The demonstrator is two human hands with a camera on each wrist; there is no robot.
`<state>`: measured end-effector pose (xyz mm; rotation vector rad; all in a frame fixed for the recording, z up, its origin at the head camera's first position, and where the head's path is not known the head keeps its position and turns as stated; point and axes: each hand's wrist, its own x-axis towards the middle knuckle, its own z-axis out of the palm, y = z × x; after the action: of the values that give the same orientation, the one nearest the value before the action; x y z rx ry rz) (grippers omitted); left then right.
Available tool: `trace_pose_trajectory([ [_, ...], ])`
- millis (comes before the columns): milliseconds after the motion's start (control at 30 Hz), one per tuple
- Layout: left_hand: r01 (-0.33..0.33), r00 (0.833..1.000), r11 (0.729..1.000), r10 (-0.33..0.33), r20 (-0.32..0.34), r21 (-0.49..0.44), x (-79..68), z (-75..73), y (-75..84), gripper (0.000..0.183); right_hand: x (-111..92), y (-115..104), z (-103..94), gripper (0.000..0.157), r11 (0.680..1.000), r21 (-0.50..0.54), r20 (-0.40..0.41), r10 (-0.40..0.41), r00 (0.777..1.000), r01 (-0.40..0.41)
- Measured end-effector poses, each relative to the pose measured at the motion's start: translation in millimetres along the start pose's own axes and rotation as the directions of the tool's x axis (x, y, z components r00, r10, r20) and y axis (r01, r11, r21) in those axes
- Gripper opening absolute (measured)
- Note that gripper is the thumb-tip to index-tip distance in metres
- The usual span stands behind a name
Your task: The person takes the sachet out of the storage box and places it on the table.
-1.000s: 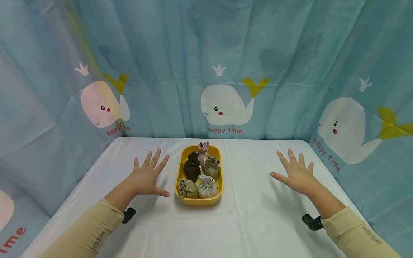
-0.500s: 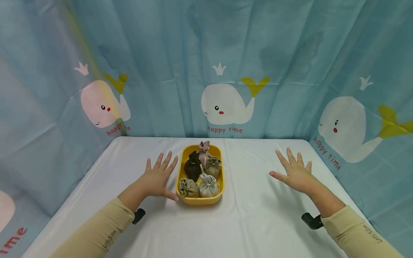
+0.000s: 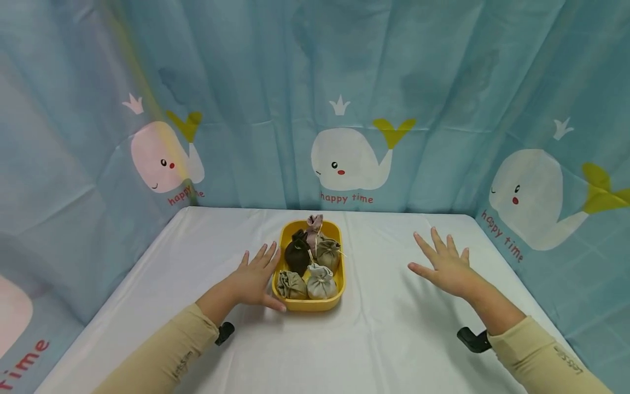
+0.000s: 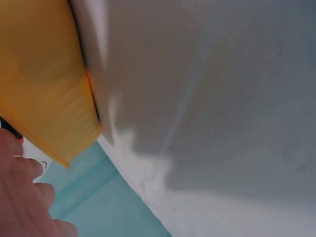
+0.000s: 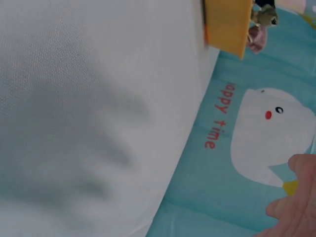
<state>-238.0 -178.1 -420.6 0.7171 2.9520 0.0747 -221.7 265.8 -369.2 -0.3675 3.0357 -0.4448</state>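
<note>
In the head view a yellow tray (image 3: 311, 307) stands on the white table, holding several small tied cloth pouches. At its back is a mauve pouch (image 3: 314, 225), with a black pouch (image 3: 297, 254) and an olive pouch (image 3: 328, 254) before it. A tan pouch (image 3: 291, 285) and a pale grey pouch (image 3: 321, 283) lie at the front. My left hand (image 3: 252, 280) is at the tray's left side, fingers straight, fingertips and thumb overlapping the rim. Off to the right, my right hand (image 3: 447, 268) hovers over the table with spread fingers and holds nothing.
The white tablecloth (image 3: 384, 328) covers the table. A blue curtain (image 3: 256, 82) printed with whales rises behind the table and along both sides. Black wrist camera mounts (image 3: 473, 340) hang under both wrists.
My left hand has moved right, from beside the tray up to its left rim. My right hand has shifted only slightly left. The tray and pouches stay put.
</note>
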Motion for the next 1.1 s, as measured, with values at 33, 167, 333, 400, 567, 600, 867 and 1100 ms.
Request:
trace_pose_trajectory([
  [33, 0.0, 1.0, 1.0, 0.0, 0.005, -0.007, 0.9, 1.4, 1.4, 0.133, 0, 0, 0.1, 0.084, 1.0, 0.001, 0.001, -0.001, 1.0, 0.001],
  [167, 0.012, 1.0, 0.999, -0.011, 0.02, -0.032, 2.7, 4.1, 6.4, 0.132, 2, 2, 2.0, 0.083, 1.0, 0.01, 0.003, 0.003, 1.0, -0.003],
  [333, 0.035, 0.999, 0.999, -0.034, 0.017, -0.027, 2.1, 1.8, 8.5, 0.132, 7, 1, 6.9, 0.085, 1.0, 0.012, 0.009, 0.0, 1.0, 0.0],
  [400, 0.04, 0.999, 0.999, -0.039, 0.02, -0.026, 2.2, 0.6, 9.2, 0.132, 9, 1, 8.2, 0.085, 1.0, 0.01, 0.007, -0.002, 1.0, 0.002],
  [567, 0.034, 0.999, 0.999, -0.033, 0.034, -0.035, 1.4, 1.9, 11.6, 0.133, 12, -1, 10.9, 0.085, 1.0, 0.011, 0.004, -0.008, 1.0, 0.008],
  [600, 0.035, 0.999, 0.999, -0.034, 0.037, -0.039, 0.9, 2.9, 11.9, 0.134, 13, -1, 11.5, 0.086, 1.0, 0.009, 0.006, -0.009, 1.0, 0.009],
  [867, 0.03, 0.999, 0.995, -0.029, 0.018, -0.098, -1.6, 7.8, 12.7, 0.134, 18, -6, 13.2, 0.087, 1.0, 0.013, 0.004, -0.025, 1.0, 0.025],
  [1100, 0.027, 0.999, 0.999, -0.026, 0.037, -0.033, 0.4, -0.5, 15.0, 0.132, 29, -11, 10.3, 0.088, 0.998, 0.0, -0.018, -0.055, 0.998, 0.055],
])
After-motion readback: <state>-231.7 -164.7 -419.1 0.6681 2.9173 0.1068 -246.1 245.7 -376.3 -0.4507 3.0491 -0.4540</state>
